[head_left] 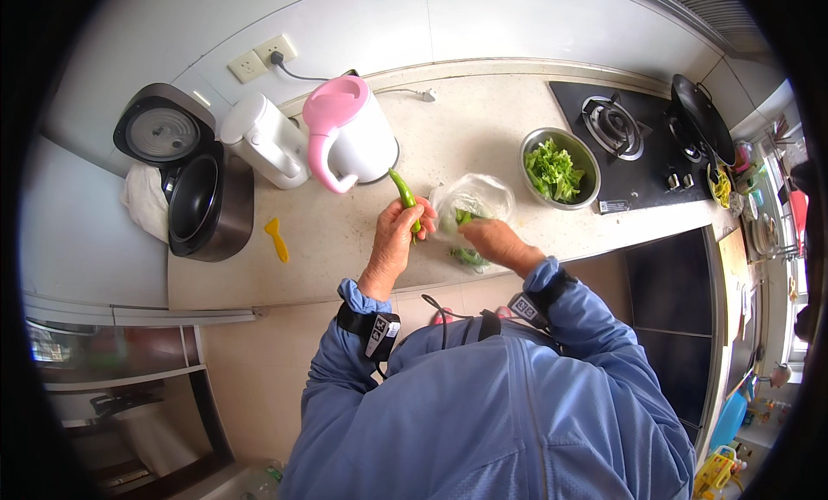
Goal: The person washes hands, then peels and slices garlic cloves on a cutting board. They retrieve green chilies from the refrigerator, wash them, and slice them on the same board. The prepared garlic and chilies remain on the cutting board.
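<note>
A long green chili pepper (pixel 402 190) points up and away from my left hand (pixel 398 231), whose fingers are closed round its lower part. Just to the right lies a clear plastic bag (pixel 487 194), its mouth spread wide, with more green peppers (pixel 469 257) showing through its near side. My right hand (pixel 498 243) is at the bag, fingers curled and pressed together. Something green shows right by those fingertips, but the bag and hand partly hide what they grip.
A steel bowl (pixel 593 188) of leafy greens (pixel 552 171) stands right of the bag, before a black gas stove (pixel 625 177) with a wok (pixel 700 112). Leftward are a pink-and-white kettle (pixel 366 142), a white jug (pixel 263 142), an open rice cooker (pixel 228 215) and a yellow peeler (pixel 276 240).
</note>
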Motion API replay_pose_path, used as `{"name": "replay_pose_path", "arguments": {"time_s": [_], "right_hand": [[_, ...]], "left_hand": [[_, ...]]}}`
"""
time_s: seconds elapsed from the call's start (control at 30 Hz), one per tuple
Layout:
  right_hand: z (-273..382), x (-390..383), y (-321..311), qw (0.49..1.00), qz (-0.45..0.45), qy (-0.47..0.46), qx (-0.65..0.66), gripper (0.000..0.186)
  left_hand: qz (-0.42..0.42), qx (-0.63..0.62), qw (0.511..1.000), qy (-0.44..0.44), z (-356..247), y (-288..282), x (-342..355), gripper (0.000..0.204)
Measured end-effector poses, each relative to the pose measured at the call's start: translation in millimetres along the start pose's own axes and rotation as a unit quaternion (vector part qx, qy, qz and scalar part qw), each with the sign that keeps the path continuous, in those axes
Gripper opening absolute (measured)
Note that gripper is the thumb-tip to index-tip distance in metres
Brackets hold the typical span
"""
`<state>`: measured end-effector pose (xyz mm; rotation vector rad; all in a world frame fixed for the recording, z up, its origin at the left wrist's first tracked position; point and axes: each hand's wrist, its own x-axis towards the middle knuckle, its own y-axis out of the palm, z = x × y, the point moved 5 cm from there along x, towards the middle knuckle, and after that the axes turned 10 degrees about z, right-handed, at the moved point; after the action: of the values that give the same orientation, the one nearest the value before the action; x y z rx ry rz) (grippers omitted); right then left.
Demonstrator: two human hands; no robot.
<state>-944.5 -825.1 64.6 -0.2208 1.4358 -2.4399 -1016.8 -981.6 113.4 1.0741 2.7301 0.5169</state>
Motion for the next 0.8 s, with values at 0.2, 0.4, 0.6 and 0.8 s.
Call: {"name": "replay_pose_path", "arguments": {"time_s": [0.2,0.4,0.6,0.8], "right_hand": [[9,-5,7,0.993,-0.062,-0.069,0.071,0.018],[-31,3,15,0.975,-0.078,0.153,0.144,0.013],[-45,26,23,0.972,-0.045,0.227,0.045,0.016],[-39,47,38,0.955,-0.036,0.294,0.002,0.019]], "left_hand": [[-0.025,0.160,0.985,-0.067,28,-3,2,0.014],[-0.099,0.488,0.867,0.021,32,-5,14,0.041],[-0.126,0.556,0.821,-0.025,41,-5,23,0.053],[-0.124,0.523,0.841,-0.054,57,-12,29,0.032]]}}
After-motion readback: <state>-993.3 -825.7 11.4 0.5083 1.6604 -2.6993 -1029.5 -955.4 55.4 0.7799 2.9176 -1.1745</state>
